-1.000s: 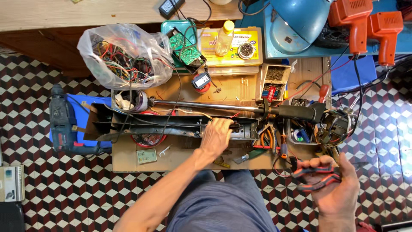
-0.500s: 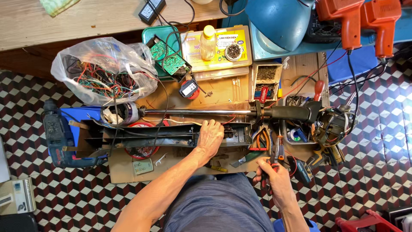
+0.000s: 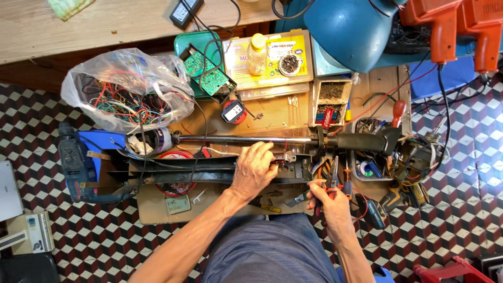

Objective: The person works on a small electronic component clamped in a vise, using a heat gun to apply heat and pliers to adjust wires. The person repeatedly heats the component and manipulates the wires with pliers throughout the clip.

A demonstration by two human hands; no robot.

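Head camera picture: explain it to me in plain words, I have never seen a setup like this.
The single view comes from a camera worn on a person's head, looking straight down at their lap and a low cardboard-covered work board on a checkered tile floor. The left hand rests on a long black metal housing lying across the board, beside a long thin steel shaft. The right hand grips red-handled pliers, their tip pointing at the housing's end. Around them lie a clear plastic bag of coloured wires, green circuit boards, a yellow-lidded parts box, a blue power drill and orange tools.
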